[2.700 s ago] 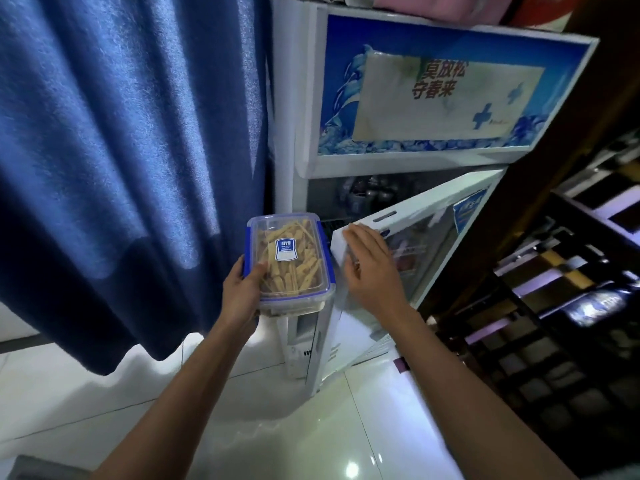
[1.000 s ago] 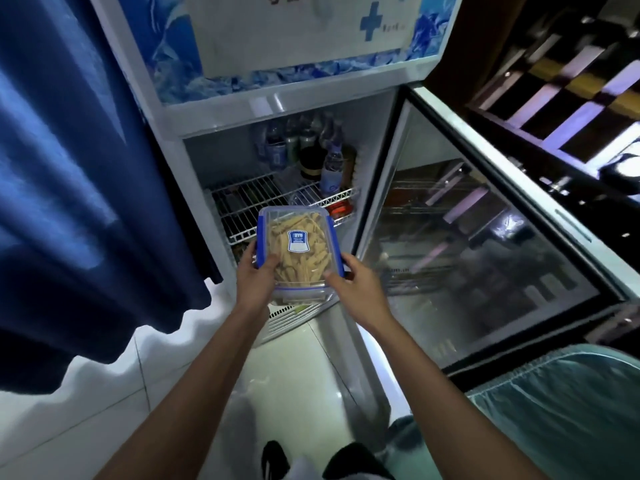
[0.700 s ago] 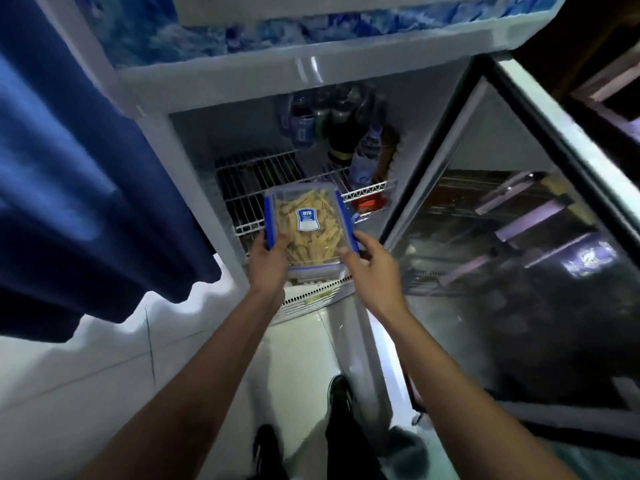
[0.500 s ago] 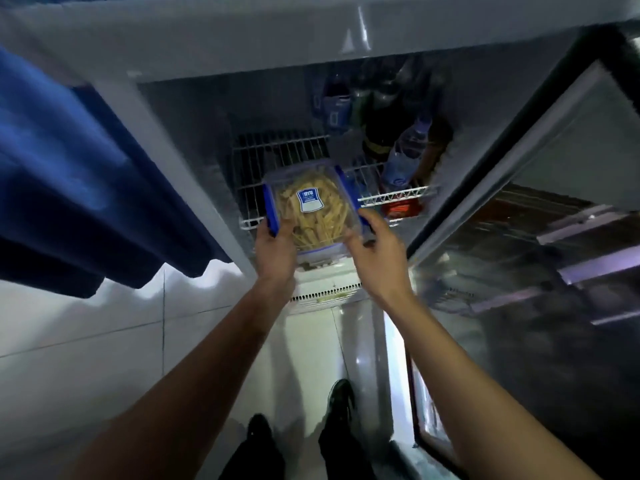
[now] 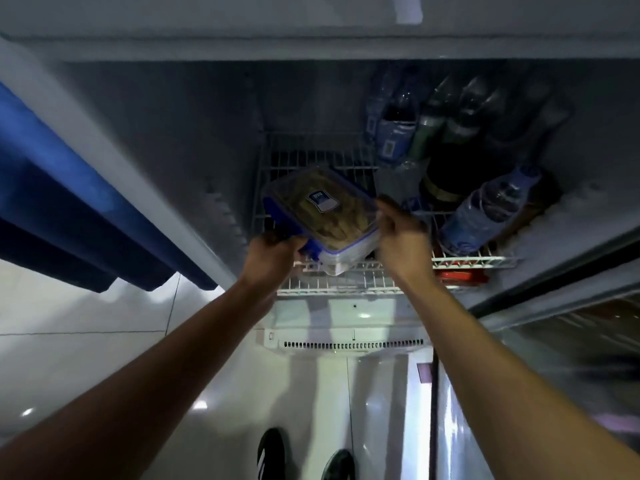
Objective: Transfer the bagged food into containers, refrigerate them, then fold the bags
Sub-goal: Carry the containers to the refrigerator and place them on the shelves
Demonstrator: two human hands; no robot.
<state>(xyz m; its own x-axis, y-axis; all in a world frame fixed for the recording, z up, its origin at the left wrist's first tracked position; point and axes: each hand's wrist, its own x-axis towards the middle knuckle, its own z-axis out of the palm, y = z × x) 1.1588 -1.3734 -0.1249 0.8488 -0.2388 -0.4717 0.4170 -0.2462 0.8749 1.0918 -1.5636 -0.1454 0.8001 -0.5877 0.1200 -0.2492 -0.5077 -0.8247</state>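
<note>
Both hands are holding 1 clear container (image 5: 325,216) over the wire shelf (image 5: 363,271): left hand (image 5: 273,252) gripping at 8 o'clock, right hand (image 5: 401,233) pinching at 3 o'clock. About 6 bottles (image 5: 485,213) are standing rightward.

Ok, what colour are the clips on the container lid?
Blue, on the container; seen in the head view.

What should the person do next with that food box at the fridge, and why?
Probably slide the lidded food container further back onto the wire shelf and let go. It sits tilted over the shelf's front part, the left hand gripping its near corner and the right hand at its right side. The shelf's left side looks bare behind it; bottles fill the right.
</note>
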